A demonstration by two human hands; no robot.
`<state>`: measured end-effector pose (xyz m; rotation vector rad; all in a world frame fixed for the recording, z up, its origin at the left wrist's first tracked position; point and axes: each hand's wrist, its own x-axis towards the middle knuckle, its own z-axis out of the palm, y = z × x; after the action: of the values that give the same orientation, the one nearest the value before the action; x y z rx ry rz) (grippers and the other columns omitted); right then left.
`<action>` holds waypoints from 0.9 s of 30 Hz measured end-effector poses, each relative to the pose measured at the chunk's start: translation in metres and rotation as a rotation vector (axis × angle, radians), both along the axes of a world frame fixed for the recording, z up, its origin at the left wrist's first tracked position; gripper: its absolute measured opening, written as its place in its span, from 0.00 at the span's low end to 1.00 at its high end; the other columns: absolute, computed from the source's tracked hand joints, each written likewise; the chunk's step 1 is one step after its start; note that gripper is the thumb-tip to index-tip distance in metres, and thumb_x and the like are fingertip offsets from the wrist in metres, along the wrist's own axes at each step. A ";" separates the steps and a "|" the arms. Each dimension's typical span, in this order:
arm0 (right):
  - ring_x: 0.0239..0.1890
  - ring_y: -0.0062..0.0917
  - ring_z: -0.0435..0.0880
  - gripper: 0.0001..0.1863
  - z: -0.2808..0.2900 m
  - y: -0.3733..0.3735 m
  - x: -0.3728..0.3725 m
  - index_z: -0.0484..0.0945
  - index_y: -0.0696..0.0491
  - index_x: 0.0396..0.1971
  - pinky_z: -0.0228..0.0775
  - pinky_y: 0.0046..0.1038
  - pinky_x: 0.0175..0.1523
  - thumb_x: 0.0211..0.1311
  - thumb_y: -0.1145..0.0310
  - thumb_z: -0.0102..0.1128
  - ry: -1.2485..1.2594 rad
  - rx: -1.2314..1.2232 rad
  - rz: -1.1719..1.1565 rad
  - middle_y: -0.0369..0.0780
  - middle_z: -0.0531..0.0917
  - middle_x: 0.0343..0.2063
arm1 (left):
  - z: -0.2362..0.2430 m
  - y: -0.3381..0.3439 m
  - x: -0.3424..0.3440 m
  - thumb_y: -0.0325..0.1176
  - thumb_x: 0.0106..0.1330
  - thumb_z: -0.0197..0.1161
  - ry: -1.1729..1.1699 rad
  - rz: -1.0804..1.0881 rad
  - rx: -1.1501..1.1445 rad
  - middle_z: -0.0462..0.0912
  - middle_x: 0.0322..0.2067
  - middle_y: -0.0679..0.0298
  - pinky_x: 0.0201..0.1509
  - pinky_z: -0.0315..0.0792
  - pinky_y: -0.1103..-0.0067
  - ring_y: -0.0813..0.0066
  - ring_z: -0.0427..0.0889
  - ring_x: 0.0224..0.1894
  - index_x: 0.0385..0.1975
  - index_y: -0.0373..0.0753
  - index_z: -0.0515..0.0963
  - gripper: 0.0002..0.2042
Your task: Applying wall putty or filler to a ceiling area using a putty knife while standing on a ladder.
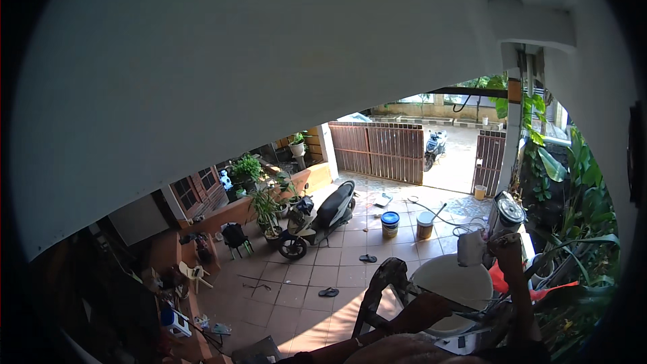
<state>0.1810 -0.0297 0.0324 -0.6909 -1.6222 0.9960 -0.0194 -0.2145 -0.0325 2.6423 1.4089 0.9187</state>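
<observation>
In my raised right hand [507, 246] is a paint roller with a pale, thick sleeve [472, 249]. The roller is held above the right side of a large white bucket [441, 275]. My left hand [430, 311] is closed at the near side of the bucket, beside the dark top of a ladder [383, 282]; what its fingers grip is hidden. My left forearm comes in from the lower edge, with a light band at the wrist.
A white ceiling [269, 61] slopes close overhead. Far below, a scooter [327, 209], a blue-lidded pail [390, 224], another pail [424, 224] and sandals [329, 292] stand on the tiled floor [290, 296]. Leafy plants [586, 195] crowd the right side. A brown gate [384, 152] stands beyond.
</observation>
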 end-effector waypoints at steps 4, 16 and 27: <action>0.21 0.15 0.73 0.07 0.005 -0.005 -0.007 0.72 0.54 0.23 0.67 0.21 0.26 0.45 0.79 0.60 0.054 0.104 -0.114 0.34 0.76 0.20 | 0.026 -0.011 0.006 0.35 0.60 0.57 -0.167 -0.015 0.220 0.74 0.31 0.59 0.42 0.68 0.70 0.63 0.73 0.37 0.35 0.39 0.74 0.08; 0.29 0.23 0.79 0.11 -0.019 0.016 0.013 0.74 0.56 0.37 0.72 0.25 0.32 0.53 0.74 0.60 0.245 -0.277 0.027 0.39 0.79 0.28 | 0.016 -0.026 0.007 0.37 0.62 0.54 -0.040 -0.117 0.288 0.74 0.32 0.59 0.42 0.68 0.69 0.62 0.74 0.38 0.37 0.40 0.74 0.10; 0.26 0.20 0.77 0.11 -0.006 0.015 0.022 0.72 0.57 0.38 0.69 0.20 0.29 0.63 0.65 0.54 0.326 0.159 0.334 0.36 0.78 0.25 | -0.014 -0.027 -0.018 0.39 0.64 0.51 0.023 0.073 0.416 0.74 0.34 0.58 0.42 0.68 0.68 0.62 0.74 0.38 0.39 0.40 0.73 0.11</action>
<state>0.2029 -0.0151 0.0261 -0.1390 -1.5303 1.1359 -0.0370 -0.2415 -0.0461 2.9073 1.4659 1.3234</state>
